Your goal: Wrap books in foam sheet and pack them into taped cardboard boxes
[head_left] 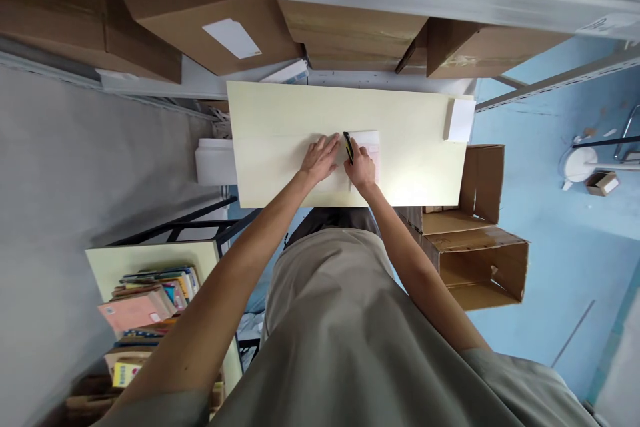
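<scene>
Lying under both hands' fingers (327, 145), a white sheet (369, 147) meets the pen (349, 147).

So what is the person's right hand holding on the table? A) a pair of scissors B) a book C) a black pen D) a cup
C: the right hand closes around a black pen over a white sheet on the pale table, while the left hand lies flat beside it.
</scene>
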`<state>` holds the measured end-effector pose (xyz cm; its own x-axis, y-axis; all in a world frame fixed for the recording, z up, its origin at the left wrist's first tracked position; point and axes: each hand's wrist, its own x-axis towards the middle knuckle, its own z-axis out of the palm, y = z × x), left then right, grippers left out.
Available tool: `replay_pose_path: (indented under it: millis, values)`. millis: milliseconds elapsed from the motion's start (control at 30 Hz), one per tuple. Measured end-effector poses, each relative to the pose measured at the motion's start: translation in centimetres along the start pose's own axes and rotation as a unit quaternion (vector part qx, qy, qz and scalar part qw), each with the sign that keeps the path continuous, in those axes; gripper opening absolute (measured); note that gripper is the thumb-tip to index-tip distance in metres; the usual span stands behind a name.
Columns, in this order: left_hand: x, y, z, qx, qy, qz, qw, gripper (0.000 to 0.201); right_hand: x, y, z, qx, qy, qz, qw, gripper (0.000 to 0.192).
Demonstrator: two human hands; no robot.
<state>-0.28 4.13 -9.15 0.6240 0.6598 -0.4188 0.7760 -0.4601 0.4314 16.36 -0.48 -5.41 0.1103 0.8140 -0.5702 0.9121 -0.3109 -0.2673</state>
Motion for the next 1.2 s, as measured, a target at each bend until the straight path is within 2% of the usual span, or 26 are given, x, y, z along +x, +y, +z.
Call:
replay_pose_path:
  millis: [300,667,1033,1200]
  values:
    - [0.4,-0.1,0.1,0.023,-0.014,-0.005,1.000,0.085,0.6,-0.3,-0.1,-0.012,-0.012,-0.006,1.000,0.082]
    - [0.6,0.3,-0.2,0.016,-0.022,-0.010,1.000,0.087,-0.7,-0.8,0.1,-0.039,-0.021,0.005,0.999,0.075]
    - [0.6,0.5,-0.1,0.002,-0.012,-0.017,1.000,0.082,-3.3,-0.9,-0.7,-0.060,-0.055,-0.001,0.997,0.073]
    - [0.6,0.6,0.0,-0.002,-0.012,-0.019,1.000,0.086,-4.9,-0.5,-0.5,-0.078,-0.071,-0.006,0.994,0.073]
